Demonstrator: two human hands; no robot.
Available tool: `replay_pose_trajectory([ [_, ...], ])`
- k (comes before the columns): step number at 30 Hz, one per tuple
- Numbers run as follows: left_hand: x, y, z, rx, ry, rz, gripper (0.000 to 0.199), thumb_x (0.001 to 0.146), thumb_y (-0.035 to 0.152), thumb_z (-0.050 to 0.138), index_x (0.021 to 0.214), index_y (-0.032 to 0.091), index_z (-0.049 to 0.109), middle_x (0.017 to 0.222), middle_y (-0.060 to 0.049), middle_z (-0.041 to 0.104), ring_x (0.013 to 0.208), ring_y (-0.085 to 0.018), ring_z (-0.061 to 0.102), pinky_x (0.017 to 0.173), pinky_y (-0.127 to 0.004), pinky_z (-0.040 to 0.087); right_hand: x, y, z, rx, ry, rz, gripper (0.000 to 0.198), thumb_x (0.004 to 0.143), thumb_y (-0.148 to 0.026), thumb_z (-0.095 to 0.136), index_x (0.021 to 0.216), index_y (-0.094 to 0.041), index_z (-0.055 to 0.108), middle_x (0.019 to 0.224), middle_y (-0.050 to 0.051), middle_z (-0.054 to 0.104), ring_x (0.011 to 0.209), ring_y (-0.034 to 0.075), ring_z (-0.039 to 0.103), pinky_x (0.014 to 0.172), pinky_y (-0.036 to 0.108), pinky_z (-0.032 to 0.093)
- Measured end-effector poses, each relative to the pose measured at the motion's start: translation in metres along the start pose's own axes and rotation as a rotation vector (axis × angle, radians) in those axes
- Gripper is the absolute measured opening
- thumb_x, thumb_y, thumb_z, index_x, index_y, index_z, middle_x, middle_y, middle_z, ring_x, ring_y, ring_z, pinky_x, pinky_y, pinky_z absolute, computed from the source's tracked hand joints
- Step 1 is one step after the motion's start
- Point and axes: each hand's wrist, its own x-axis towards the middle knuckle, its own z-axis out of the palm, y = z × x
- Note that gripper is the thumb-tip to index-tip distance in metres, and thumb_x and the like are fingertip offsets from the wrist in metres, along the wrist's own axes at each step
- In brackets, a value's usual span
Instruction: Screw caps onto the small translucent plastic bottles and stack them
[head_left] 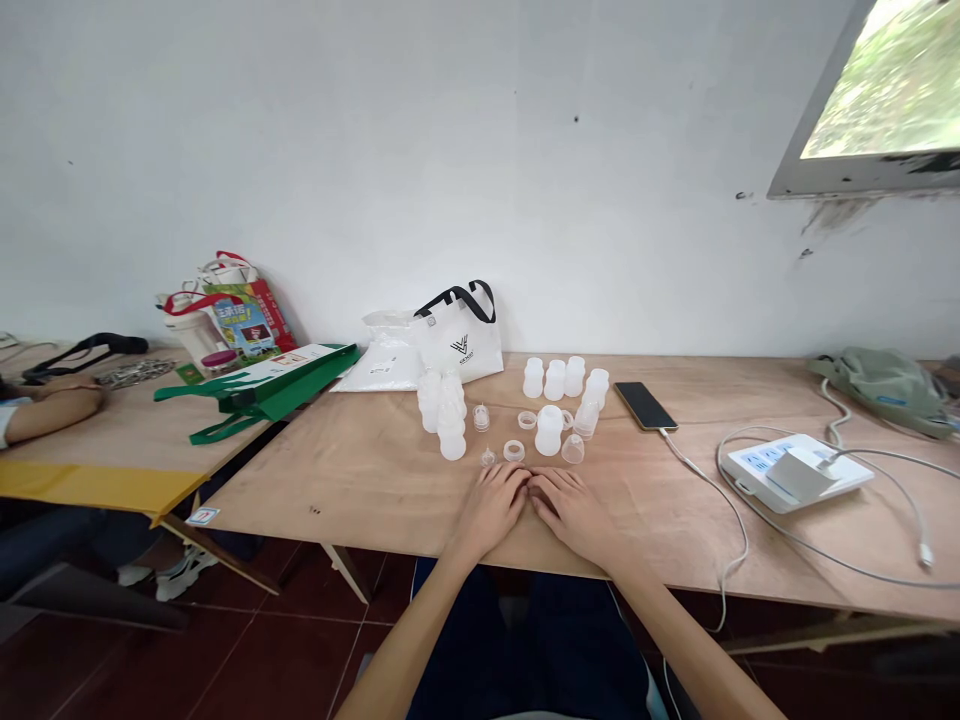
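My left hand (496,505) and my right hand (568,508) lie palm down on the wooden table with their fingertips meeting. Neither holds anything, and the fingers rest stretched out. Just beyond them are small clear plastic parts: a nipple (488,457), a white collar ring (514,450) and a clear dome cap (573,449). A frosted, waisted baby bottle (548,432) stands behind the right hand. Further back are another ring (527,420) and a nipple piece (481,417). Several more bottles (451,432) cluster at the left, and others (555,380) stand at the back and right.
A white tote bag (465,345), a white plastic packet (386,358) and a green bag (262,385) are left of the bottles. A phone (645,405) with a cable and a white power strip (799,470) lie right. A co-worker's arm (56,408) rests on the left table.
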Motion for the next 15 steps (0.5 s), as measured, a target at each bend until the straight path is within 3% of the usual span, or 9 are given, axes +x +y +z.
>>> replay_pose_trajectory([
  [15,0.0005,0.0012,-0.0017,0.006,-0.004,-0.001,0.025,0.101,0.017,0.047,0.121,0.025,0.06,0.13,-0.004,0.065,0.122,-0.022,0.059,0.103,-0.041,0.046,0.0,-0.0016,-0.0003,-0.002,-0.001,0.009,0.022,0.1,-0.019,0.051,0.119,-0.024,0.06,0.131,0.008,0.067,0.12,0.026,0.061,0.1,0.047,0.049],
])
